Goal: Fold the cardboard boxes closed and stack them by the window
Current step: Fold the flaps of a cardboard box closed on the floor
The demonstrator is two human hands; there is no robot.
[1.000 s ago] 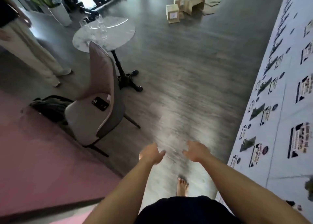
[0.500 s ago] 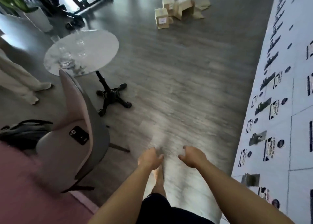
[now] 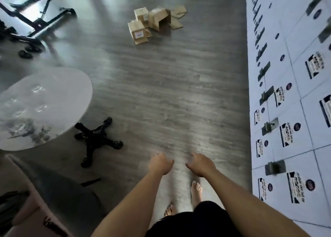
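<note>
Both of our hands reach forward over the grey wood floor [image 3: 161,93], empty: our left hand [image 3: 160,163] and right hand [image 3: 201,164] hang side by side with fingers loosely curled, holding nothing. Our bare feet [image 3: 196,192] show just below them. To our left stands a round white table [image 3: 44,108] on a black star base [image 3: 97,140]. Well ahead, the cardboard boxes [image 3: 152,23] lie scattered on the floor, one tipped open, flat pieces beside them. White printed panels [image 3: 295,111] line our right.
</note>
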